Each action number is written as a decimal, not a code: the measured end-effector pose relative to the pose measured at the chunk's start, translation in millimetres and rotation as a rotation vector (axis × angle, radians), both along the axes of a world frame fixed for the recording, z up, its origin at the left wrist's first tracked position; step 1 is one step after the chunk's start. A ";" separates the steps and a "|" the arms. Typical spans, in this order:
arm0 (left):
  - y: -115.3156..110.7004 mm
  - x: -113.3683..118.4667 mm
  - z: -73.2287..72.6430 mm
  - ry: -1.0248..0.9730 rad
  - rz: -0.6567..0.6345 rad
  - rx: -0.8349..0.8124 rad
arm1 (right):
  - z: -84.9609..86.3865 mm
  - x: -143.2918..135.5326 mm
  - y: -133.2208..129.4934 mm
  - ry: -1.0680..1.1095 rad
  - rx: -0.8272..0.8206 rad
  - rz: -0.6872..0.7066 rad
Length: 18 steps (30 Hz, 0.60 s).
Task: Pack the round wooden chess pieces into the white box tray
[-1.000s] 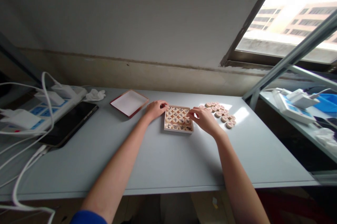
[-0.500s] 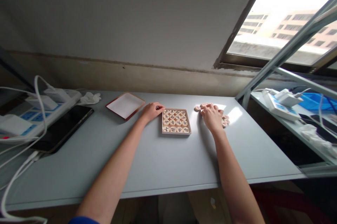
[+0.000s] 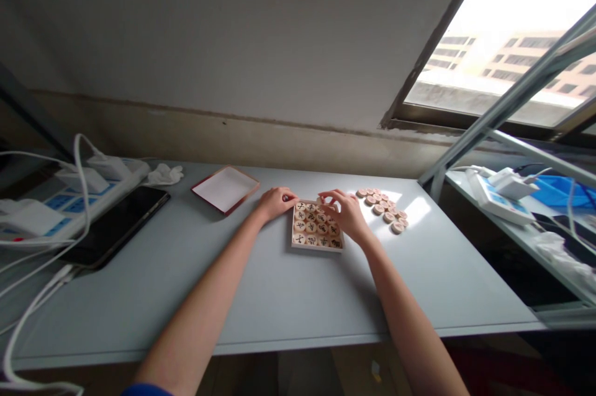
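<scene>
A shallow box (image 3: 317,247) on the table holds rows of round wooden xiangqi pieces (image 3: 311,228) marked with dark characters. My left hand (image 3: 275,202) grips the box at its far left corner, fingers curled at the rim. Over the box's far right part is my right hand (image 3: 345,213), its thumb and fingers pinching a xiangqi piece (image 3: 321,200) just above the back row. That hand covers some of the pieces there. To the right of the box lie several loose xiangqi pieces (image 3: 379,210), set in slanting rows with reddish marks on top.
The box lid (image 3: 225,190), red-edged and white inside, lies left of my left hand. Further left are a black phone (image 3: 116,228), a power strip (image 3: 69,203) with white cables and a crumpled tissue (image 3: 164,175). A metal frame (image 3: 493,110) rises at the right.
My right hand has moved left from the loose pieces to the box, bringing a piece. The loose rows now show fully. My left hand stays at the box corner.
</scene>
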<state>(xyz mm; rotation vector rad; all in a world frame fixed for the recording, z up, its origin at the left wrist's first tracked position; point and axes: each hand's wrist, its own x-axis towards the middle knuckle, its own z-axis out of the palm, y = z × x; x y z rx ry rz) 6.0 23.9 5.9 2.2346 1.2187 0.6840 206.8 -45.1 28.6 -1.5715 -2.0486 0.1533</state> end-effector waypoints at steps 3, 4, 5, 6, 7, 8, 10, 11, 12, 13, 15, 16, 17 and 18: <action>0.2 -0.1 0.0 0.003 -0.013 -0.006 | -5.6 -26.3 -0.2 -0.061 -0.006 0.070; 0.5 -0.2 -0.1 0.003 -0.018 -0.007 | -6.6 -31.3 -0.6 -0.078 -0.007 0.084; 0.8 -0.3 -0.4 0.002 -0.022 -0.006 | -6.9 -34.0 -1.0 -0.094 -0.005 0.093; 1.0 -0.4 -0.6 0.001 -0.025 -0.003 | -6.4 -34.5 -1.4 -0.108 0.006 0.091; 1.1 -0.4 -0.7 -0.001 -0.027 -0.001 | -5.3 -32.8 -1.6 -0.119 0.026 0.074; 0.9 -0.3 -0.7 -0.001 -0.028 0.002 | -3.7 -29.3 -1.6 -0.129 0.050 0.041; 0.2 0.1 -0.4 0.008 -0.028 0.009 | -0.8 -17.7 -0.9 -0.147 0.097 -0.078; -0.2 0.3 -0.1 0.017 -0.025 0.011 | -0.2 -10.4 -0.2 -0.163 0.110 -0.153; -0.6 0.5 0.1 0.027 -0.021 0.011 | -0.4 -2.5 0.5 -0.188 0.112 -0.231; -0.9 0.6 0.3 0.037 -0.018 0.007 | -1.5 5.4 1.3 -0.220 0.100 -0.302; -1.0 0.7 0.5 0.043 -0.015 -0.011 | -5.9 20.3 2.5 -0.291 0.041 -0.398; -0.8 0.7 0.6 0.040 -0.013 -0.023 | -8.6 26.6 3.0 -0.321 0.009 -0.421; -0.7 0.6 0.6 0.036 -0.012 -0.033 | -11.1 31.7 3.2 -0.343 -0.015 -0.434; -0.7 0.5 0.7 0.032 -0.010 -0.042 | -13.0 35.6 3.4 -0.357 -0.029 -0.441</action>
